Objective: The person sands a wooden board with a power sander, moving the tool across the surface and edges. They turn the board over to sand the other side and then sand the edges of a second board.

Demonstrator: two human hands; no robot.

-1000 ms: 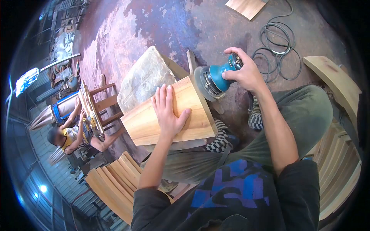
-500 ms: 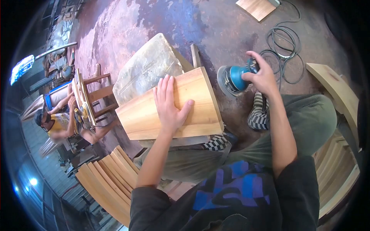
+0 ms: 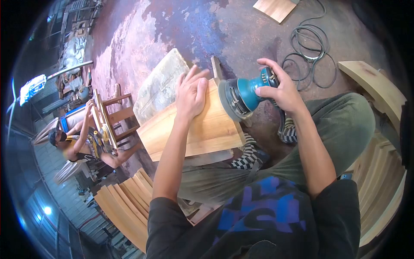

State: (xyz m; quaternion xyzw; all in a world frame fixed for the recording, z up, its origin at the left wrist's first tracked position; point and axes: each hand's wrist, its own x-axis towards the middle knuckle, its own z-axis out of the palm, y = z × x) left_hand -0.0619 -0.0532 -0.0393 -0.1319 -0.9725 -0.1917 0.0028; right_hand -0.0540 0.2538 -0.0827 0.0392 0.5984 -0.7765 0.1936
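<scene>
A curved, light wooden board (image 3: 202, 134) lies tilted on a worn, pale support (image 3: 157, 82) in front of me. My left hand (image 3: 192, 94) rests at the board's upper edge, fingers apart and slightly blurred, gripping nothing. My right hand (image 3: 280, 88) is wrapped round the top of a teal sander (image 3: 249, 93). The sander is tipped on its side, its round pad against or very close to the board's right end; exact contact cannot be made out.
Curved wooden pieces (image 3: 125, 207) are stacked at lower left, and more (image 3: 379, 172) at right. A coiled cable (image 3: 310, 47) and a flat board (image 3: 276, 8) lie on the floor. Another person (image 3: 77, 142) works at a wooden stand (image 3: 118, 114) on the left.
The sander has moved left in my right hand, from beside the board to its right end. My left hand has shifted up from the board's face to its upper edge.
</scene>
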